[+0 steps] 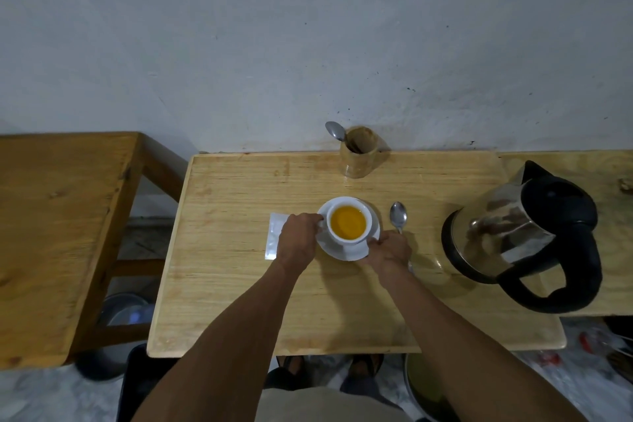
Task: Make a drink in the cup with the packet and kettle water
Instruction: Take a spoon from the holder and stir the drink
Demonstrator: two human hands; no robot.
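- Two grips frame our white ceramic cup [349, 223] of orange drink: left hand [297, 239] pinches its handle, right hand [390, 252] holds the white saucer [356, 250].
- Cup sits mid-worktop [239, 284], between both hands.

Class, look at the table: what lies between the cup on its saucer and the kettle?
In the head view, a spoon lies on the table between the cup and the kettle.

White cup [348, 223] upright on a white saucer [342, 248], filled with orange-yellow liquid, flat silvery packet [274, 236] lying just left of it, steel kettle [524, 236] with black handle standing well apart to the right
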